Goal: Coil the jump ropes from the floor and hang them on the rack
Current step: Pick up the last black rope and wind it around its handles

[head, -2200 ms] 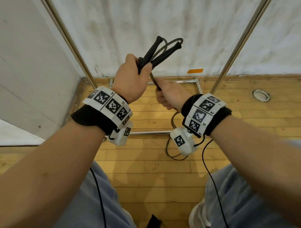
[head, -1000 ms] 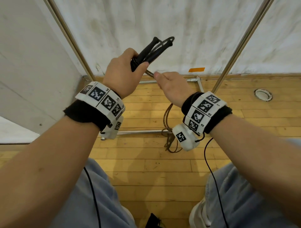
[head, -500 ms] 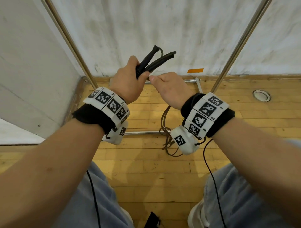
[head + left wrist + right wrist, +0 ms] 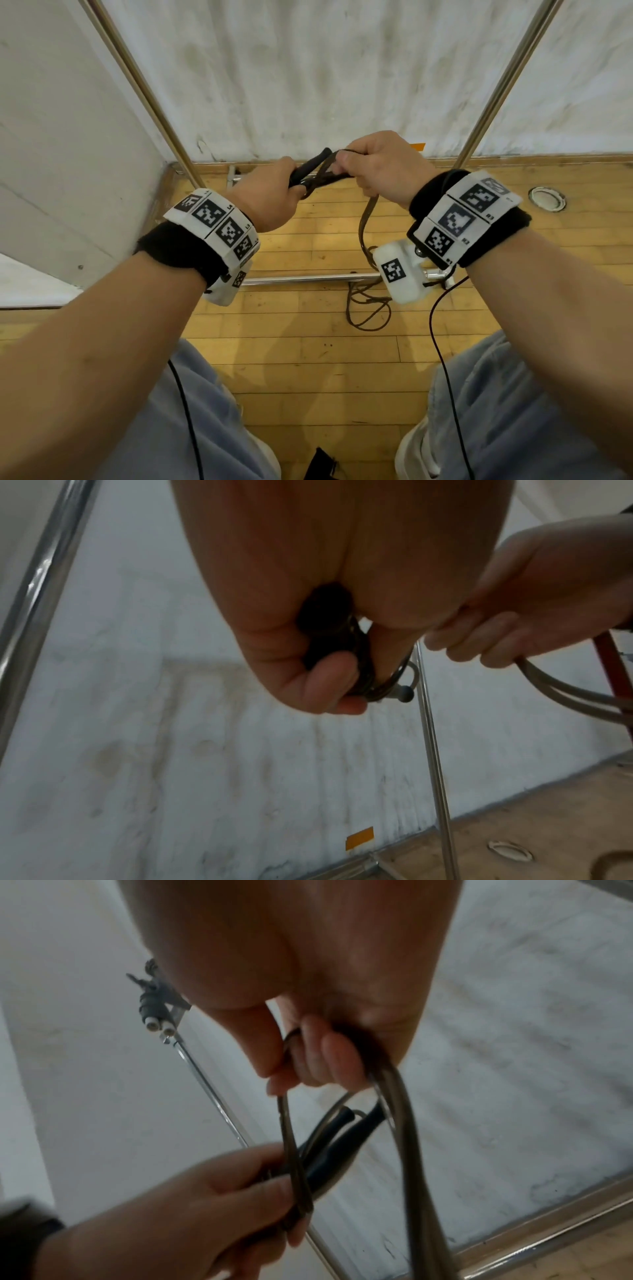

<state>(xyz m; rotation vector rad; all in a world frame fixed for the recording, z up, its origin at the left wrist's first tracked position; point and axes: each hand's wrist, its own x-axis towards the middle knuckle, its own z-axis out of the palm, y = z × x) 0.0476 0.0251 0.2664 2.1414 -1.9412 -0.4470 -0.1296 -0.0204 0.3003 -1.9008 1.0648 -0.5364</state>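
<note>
A jump rope with two black handles (image 4: 310, 168) and a brownish cord (image 4: 364, 219) is held at chest height in front of the metal rack (image 4: 144, 89). My left hand (image 4: 284, 192) grips both handles together with some turns of cord; the left wrist view shows its fingers (image 4: 325, 680) curled round the dark bundle (image 4: 325, 620). My right hand (image 4: 376, 164) holds cord loops just right of the handle tips, its fingers (image 4: 308, 1058) curled round the cord (image 4: 404, 1123). The rest of the cord hangs down to a loose pile on the floor (image 4: 368, 308).
The rack's two slanted poles (image 4: 503, 82) and low cross bar (image 4: 308, 278) stand against a white wall in a corner. A pair of grey handles with white ends (image 4: 154, 1010) hangs high by a rack pole. A round floor fitting (image 4: 547, 198) lies at the right.
Both hands have come down and the handles now point lower. The right hand has moved from under the left hand up to the handle tips, carrying cord. More cord has risen off the floor.
</note>
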